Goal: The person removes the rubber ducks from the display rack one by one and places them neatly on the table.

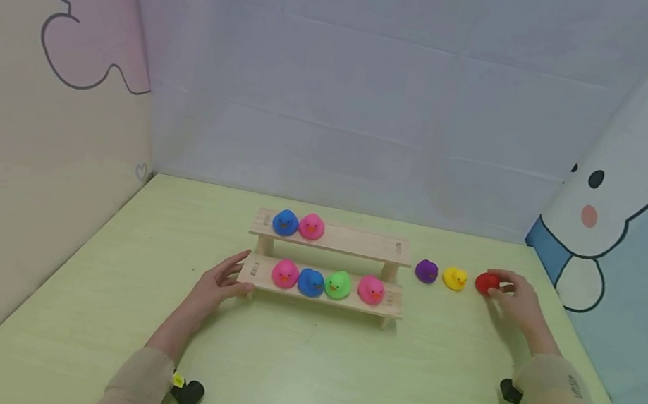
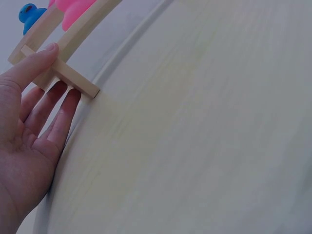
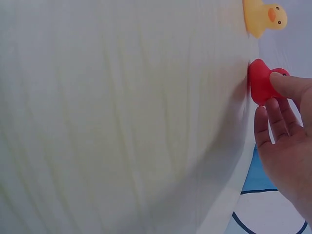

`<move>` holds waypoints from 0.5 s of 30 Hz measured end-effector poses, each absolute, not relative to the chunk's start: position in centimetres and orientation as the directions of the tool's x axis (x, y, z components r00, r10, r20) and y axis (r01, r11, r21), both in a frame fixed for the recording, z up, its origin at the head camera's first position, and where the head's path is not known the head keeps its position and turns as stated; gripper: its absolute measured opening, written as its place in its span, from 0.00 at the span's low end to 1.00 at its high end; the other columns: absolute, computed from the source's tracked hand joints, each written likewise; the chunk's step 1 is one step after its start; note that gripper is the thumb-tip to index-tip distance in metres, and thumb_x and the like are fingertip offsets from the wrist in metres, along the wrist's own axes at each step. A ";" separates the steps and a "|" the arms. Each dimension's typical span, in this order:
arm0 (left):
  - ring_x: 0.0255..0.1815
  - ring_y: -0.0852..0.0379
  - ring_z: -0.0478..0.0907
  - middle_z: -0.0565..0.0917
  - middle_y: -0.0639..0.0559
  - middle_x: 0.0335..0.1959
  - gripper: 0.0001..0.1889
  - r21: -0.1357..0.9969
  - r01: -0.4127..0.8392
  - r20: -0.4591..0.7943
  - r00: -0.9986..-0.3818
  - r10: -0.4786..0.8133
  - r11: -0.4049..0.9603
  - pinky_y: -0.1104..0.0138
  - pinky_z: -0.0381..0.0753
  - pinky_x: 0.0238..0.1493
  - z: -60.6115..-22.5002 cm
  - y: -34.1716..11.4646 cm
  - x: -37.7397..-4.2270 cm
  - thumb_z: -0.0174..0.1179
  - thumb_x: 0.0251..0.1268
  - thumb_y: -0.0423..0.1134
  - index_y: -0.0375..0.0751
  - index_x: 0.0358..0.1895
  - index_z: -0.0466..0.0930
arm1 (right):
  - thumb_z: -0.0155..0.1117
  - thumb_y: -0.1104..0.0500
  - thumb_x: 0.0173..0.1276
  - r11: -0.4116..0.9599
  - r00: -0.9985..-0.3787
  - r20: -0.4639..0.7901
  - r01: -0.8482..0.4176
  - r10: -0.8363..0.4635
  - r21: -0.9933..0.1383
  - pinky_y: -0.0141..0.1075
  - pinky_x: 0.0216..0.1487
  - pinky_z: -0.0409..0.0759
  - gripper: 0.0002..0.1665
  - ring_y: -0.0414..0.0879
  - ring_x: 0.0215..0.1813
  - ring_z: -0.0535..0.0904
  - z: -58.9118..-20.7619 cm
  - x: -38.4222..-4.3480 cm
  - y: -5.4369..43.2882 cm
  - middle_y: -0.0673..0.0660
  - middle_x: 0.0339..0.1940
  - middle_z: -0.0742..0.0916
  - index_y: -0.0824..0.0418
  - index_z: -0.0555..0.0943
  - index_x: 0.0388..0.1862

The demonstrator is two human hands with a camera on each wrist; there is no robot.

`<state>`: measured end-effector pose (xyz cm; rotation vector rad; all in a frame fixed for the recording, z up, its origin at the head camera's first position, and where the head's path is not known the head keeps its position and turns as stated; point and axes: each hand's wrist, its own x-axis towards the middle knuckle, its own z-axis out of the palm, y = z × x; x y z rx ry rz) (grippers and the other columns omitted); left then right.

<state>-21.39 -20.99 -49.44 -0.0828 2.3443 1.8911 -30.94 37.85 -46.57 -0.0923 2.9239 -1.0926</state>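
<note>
In the head view my left hand [image 1: 222, 284] holds the left end of a two-step wooden rack [image 1: 359, 242]. The left wrist view shows its thumb on the end of the step and its fingertips against the leg. On the lower step sit a pink duck [image 1: 285, 273], a blue duck [image 1: 311, 283], a green duck [image 1: 338, 285] and another pink duck [image 1: 371, 290]. A blue duck [image 1: 285, 223] and a pink duck [image 1: 312, 227] occupy the upper step's left half. My right hand [image 1: 518, 302] pinches a red toy duck [image 3: 261, 83] between thumb and fingers, low at the tabletop.
Right of the rack, a purple duck [image 1: 426, 271] and a yellow duck [image 1: 455, 278] stand in a row on the pale table [image 1: 295, 376]. Fabric walls with cartoon drawings enclose the table at the back and sides. A black wrist camera [image 1: 187, 394] hangs by the left sleeve.
</note>
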 end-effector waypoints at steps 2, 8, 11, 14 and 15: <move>0.68 0.44 0.73 0.69 0.45 0.73 0.40 0.969 -0.122 -0.134 -0.990 0.038 0.217 0.47 0.64 0.75 -49.4 -21.0 -21.4 0.68 0.61 0.49 0.65 0.76 0.59 | 0.55 0.63 0.74 0.757 -0.998 0.011 -0.058 -0.068 -0.650 0.50 0.55 0.74 0.28 0.67 0.58 0.71 -46.6 -30.9 37.9 0.75 0.66 0.72 0.69 0.67 0.70; 0.67 0.45 0.73 0.69 0.44 0.73 0.40 0.968 -0.117 -0.128 -0.991 0.036 0.221 0.48 0.66 0.74 -49.4 -20.9 -21.4 0.68 0.62 0.49 0.63 0.76 0.59 | 0.55 0.63 0.74 0.758 -0.997 0.005 -0.057 -0.071 -0.650 0.53 0.56 0.75 0.27 0.68 0.58 0.71 -46.5 -30.8 37.8 0.75 0.67 0.71 0.68 0.68 0.69; 0.67 0.44 0.73 0.69 0.44 0.73 0.40 0.968 -0.120 -0.131 -0.991 0.036 0.219 0.47 0.65 0.74 -49.4 -20.9 -21.4 0.68 0.62 0.48 0.63 0.76 0.58 | 0.55 0.62 0.75 0.766 -0.998 -0.019 -0.036 -0.063 -0.642 0.56 0.58 0.76 0.27 0.68 0.59 0.70 -46.4 -30.7 37.8 0.74 0.68 0.71 0.67 0.67 0.70; 0.68 0.43 0.73 0.69 0.45 0.73 0.40 0.970 -0.126 -0.135 -0.990 0.030 0.208 0.46 0.64 0.75 -49.3 -20.9 -21.4 0.68 0.61 0.48 0.65 0.75 0.60 | 0.55 0.61 0.75 0.773 -0.998 -0.039 -0.015 -0.052 -0.634 0.57 0.59 0.75 0.27 0.68 0.59 0.69 -46.4 -30.7 37.9 0.74 0.69 0.70 0.66 0.66 0.71; 0.68 0.43 0.72 0.69 0.45 0.73 0.40 0.970 -0.125 -0.135 -0.990 0.033 0.207 0.46 0.64 0.75 -49.3 -20.9 -21.3 0.68 0.61 0.49 0.65 0.75 0.60 | 0.55 0.61 0.75 0.773 -0.998 -0.044 -0.011 -0.051 -0.635 0.58 0.59 0.75 0.28 0.68 0.59 0.69 -46.4 -30.7 37.9 0.74 0.69 0.70 0.66 0.66 0.71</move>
